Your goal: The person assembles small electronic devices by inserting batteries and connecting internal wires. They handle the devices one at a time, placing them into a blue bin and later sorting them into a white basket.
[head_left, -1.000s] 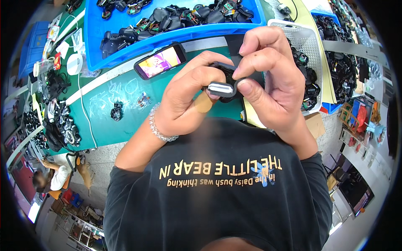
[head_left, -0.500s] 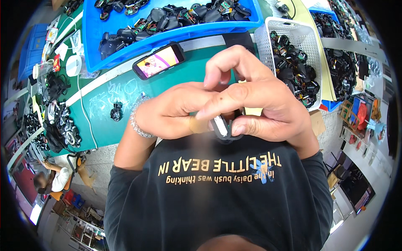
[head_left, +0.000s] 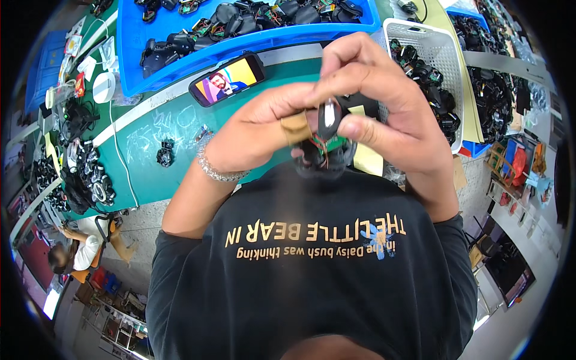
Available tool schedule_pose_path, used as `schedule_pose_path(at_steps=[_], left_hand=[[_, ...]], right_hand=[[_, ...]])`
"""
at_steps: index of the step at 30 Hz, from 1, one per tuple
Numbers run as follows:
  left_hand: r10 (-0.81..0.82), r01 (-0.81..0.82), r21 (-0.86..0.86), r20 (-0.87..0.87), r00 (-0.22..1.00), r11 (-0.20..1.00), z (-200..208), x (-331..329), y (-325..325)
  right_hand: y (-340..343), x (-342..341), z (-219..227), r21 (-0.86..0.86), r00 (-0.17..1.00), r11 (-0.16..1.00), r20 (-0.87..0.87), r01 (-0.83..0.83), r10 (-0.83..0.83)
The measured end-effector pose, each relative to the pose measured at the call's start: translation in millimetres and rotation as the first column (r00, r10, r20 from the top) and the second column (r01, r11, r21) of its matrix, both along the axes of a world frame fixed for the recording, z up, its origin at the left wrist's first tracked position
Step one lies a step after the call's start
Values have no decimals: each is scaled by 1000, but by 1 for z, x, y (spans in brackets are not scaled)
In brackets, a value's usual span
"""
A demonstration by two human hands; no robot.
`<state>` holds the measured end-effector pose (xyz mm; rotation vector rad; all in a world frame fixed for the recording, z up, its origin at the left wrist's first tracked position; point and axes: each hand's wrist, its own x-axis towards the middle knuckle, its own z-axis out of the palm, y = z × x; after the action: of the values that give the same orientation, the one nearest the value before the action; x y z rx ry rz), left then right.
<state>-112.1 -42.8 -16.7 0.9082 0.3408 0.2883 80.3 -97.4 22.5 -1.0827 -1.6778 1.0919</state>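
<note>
In front of my chest I hold a black plastic electronic housing (head_left: pixel 331 157) with a green circuit board and thin coloured wires showing inside. My left hand (head_left: pixel 255 129), with tan tape round a digit, is closed on its left side. Above the board stands a dark rounded piece with a white patch (head_left: pixel 329 122). The thumb and fingers of my right hand (head_left: pixel 393 99) are closed round this piece. My fingers hide part of both pieces, and I cannot tell whether they are joined.
Beyond my hands, a blue bin (head_left: pixel 252 41) holds many similar black parts. A white basket (head_left: pixel 453 66) of parts stands at right. A phone (head_left: pixel 227 80) leans by the bin. One small black part (head_left: pixel 165 153) lies on the green table (head_left: pixel 144 183). A person (head_left: pixel 87 252) sits at far left.
Both hands have risen slightly, away from my chest. The housing has turned, so its green board and wires now show. The phone's picture has changed.
</note>
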Motion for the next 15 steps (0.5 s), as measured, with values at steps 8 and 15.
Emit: schedule_pose_path(at_steps=[8, 15], left_hand=[[382, -296, 386, -167, 909, 874, -11, 17, -4], [510, -489, 210, -60, 858, 847, -21, 19, -5]], right_hand=[[2, -6, -18, 71, 913, 967, 318, 246, -255], [0, -3, -21, 55, 898, 925, 228, 375, -377]])
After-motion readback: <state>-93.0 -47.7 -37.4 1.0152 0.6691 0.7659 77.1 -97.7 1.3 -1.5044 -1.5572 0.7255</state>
